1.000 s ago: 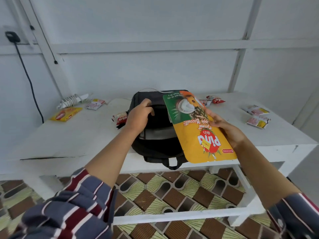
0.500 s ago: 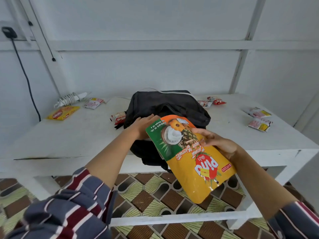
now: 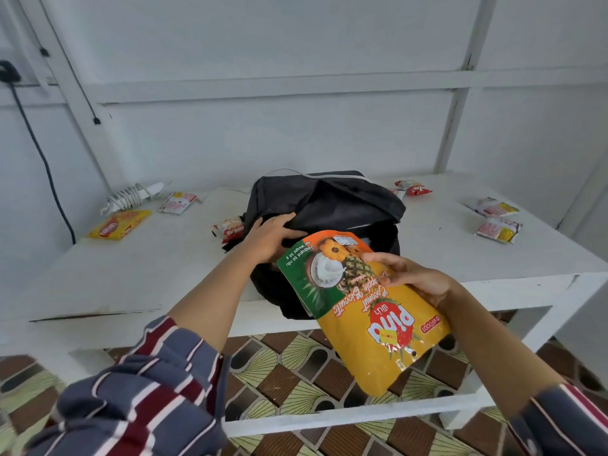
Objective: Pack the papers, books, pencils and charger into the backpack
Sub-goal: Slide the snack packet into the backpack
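Holding: the right hand grips the biscuit pouch by its right edge, thumb on the printed face and fingers behind.
Pouch position: in the air over the near edge of the table, tilted, with its top end toward the backpack.
Left hand: lies on the backpack's black fabric with fingers nearly straight, pressing rather than gripping. The thumb is hidden behind the pouch.
Backpack: soft and slumped on the table. Its mouth is mostly hidden by the pouch, so how wide it gapes cannot be told.
Pouch handling, judged: light, made of glossy film that flexes and may slip. The biscuits inside are likely brittle, so hold a sealed edge and do not squeeze the middle.
Charger: white and coiled, at the table's far left, well apart from the backpack. Judged light with a springy cable, so take the plug body and the coil together.
Papers, books, pencils: none seen.
Other items: a yellow packet lies just beside the charger, and small snack packets lie to the right.
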`<act>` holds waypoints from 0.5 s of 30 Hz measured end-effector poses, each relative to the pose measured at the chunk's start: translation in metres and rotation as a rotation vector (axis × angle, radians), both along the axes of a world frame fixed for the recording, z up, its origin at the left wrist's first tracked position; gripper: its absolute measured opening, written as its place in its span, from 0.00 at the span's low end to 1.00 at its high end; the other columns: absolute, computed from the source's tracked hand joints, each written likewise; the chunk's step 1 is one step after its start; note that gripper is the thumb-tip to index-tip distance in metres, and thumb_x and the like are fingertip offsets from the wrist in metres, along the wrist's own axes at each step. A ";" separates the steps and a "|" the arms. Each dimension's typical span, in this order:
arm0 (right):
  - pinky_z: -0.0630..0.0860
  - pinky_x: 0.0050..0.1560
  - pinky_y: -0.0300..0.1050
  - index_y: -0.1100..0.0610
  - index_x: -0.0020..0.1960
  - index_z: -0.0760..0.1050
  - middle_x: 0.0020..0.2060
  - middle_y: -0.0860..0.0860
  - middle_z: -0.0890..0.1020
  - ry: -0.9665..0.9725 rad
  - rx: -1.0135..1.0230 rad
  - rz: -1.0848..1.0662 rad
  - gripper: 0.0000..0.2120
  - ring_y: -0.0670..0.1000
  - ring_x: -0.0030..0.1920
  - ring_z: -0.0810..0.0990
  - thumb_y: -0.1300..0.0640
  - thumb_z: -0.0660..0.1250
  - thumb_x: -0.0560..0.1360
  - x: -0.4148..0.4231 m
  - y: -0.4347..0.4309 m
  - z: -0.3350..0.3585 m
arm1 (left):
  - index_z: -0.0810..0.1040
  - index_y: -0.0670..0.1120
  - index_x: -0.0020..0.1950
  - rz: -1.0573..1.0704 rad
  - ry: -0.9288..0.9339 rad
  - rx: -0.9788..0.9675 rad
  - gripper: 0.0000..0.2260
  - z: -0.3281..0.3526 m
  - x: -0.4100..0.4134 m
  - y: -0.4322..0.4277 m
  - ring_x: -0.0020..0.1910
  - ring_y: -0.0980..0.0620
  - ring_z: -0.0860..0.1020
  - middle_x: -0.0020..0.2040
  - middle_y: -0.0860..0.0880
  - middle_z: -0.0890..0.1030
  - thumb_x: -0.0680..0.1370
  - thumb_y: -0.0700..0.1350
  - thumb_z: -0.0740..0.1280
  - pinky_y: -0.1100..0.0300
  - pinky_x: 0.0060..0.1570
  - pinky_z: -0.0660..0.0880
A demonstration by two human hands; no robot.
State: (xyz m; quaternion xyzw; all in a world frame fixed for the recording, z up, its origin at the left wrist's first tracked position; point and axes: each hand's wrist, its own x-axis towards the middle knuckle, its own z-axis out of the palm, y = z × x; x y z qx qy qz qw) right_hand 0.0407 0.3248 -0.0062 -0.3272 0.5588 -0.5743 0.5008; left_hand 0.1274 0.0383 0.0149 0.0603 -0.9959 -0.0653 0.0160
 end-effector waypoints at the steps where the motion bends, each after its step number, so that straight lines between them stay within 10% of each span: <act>1: 0.80 0.43 0.47 0.42 0.55 0.79 0.57 0.56 0.80 -0.003 0.003 -0.004 0.30 0.58 0.50 0.82 0.50 0.82 0.54 0.000 0.000 -0.001 | 0.71 0.58 0.68 -0.010 0.048 0.057 0.20 0.001 -0.001 -0.003 0.75 0.46 0.53 0.76 0.49 0.57 0.76 0.46 0.67 0.43 0.73 0.49; 6: 0.80 0.42 0.47 0.44 0.55 0.80 0.56 0.56 0.80 -0.017 0.018 -0.025 0.31 0.58 0.49 0.82 0.51 0.83 0.52 -0.002 0.000 -0.003 | 0.76 0.49 0.65 -0.063 0.228 0.255 0.21 0.014 -0.006 -0.011 0.66 0.49 0.68 0.67 0.47 0.71 0.73 0.41 0.72 0.60 0.63 0.62; 15: 0.80 0.41 0.46 0.41 0.54 0.80 0.54 0.54 0.82 -0.001 0.031 -0.037 0.30 0.57 0.48 0.83 0.50 0.82 0.53 -0.012 -0.005 0.000 | 0.83 0.45 0.47 -0.005 0.494 0.354 0.12 0.028 -0.018 -0.008 0.54 0.54 0.75 0.52 0.52 0.78 0.74 0.31 0.65 0.61 0.57 0.70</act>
